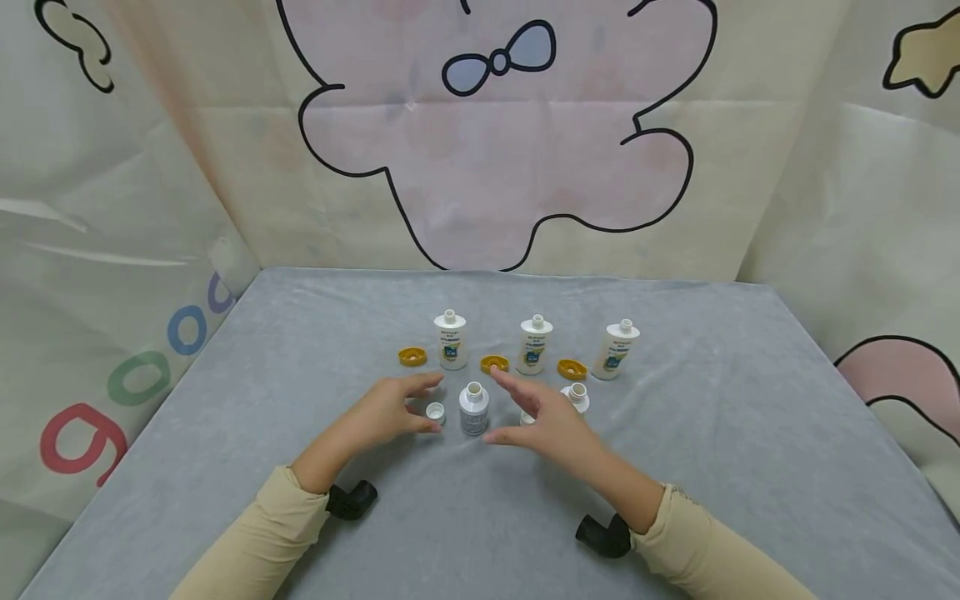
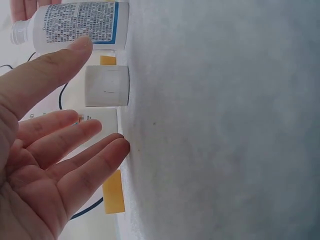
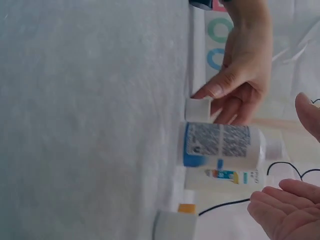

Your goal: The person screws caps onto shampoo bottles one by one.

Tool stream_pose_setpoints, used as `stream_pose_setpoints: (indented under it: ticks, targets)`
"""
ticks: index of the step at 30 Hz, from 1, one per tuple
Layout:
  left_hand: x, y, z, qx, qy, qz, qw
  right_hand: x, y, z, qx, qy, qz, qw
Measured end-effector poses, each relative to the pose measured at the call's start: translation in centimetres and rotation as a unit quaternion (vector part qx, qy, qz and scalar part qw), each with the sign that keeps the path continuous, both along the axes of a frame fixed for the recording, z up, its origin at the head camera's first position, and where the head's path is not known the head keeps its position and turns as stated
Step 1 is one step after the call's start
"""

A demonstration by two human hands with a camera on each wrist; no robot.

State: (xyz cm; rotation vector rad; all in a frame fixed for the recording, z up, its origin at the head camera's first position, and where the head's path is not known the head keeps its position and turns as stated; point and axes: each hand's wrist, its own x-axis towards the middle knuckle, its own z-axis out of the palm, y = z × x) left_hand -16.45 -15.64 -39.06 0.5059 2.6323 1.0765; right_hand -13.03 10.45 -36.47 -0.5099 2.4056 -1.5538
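An uncapped white bottle with a printed label stands upright between the two hands. My left hand is spread beside a small white cap, with thumb and fingers apart and holding nothing; contact with the cap cannot be told. My right hand is just right of the bottle, thumb and fingers parted with nothing in the grasp. Another white cap lies partly hidden behind the right hand. Behind that hand stands a second open bottle, its lower part covered.
Three more open white bottles, left, middle and right, stand in a row farther back. Among them lie yellow rings, left, middle and right. Grey cloth covers the table; printed curtains enclose it.
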Motion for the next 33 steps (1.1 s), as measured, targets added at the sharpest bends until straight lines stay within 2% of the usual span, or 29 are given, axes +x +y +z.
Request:
stream_pose_setpoints:
  ticks: [11, 15, 19, 25, 33]
  targets:
    - [-0.2, -0.1, -0.2, 0.039, -0.030, 0.018, 0.9986, -0.9, -1.8, -1.5, -0.007, -0.059, -0.033, 0.9977]
    - [-0.3, -0.2, -0.4, 0.048, -0.034, 0.023, 0.9980, -1.4, -2.0, -1.9, -0.027, -0.071, -0.026, 0.9968]
    - [-0.4, -0.4, -0.5, 0.057, -0.034, 0.026, 0.9975, -1.8, -2.2, -2.2, -0.028, -0.074, -0.016, 0.9967]
    - [-0.4, -0.4, -0.4, 0.067, -0.050, 0.032, 0.9960, -2.2, -2.3, -2.3, -0.029, -0.069, -0.018, 0.9970]
    - [-0.3, -0.2, -0.3, 0.061, -0.054, 0.039, 0.9960, -2.5, -2.2, -2.7, -0.049, -0.079, -0.013, 0.9955]
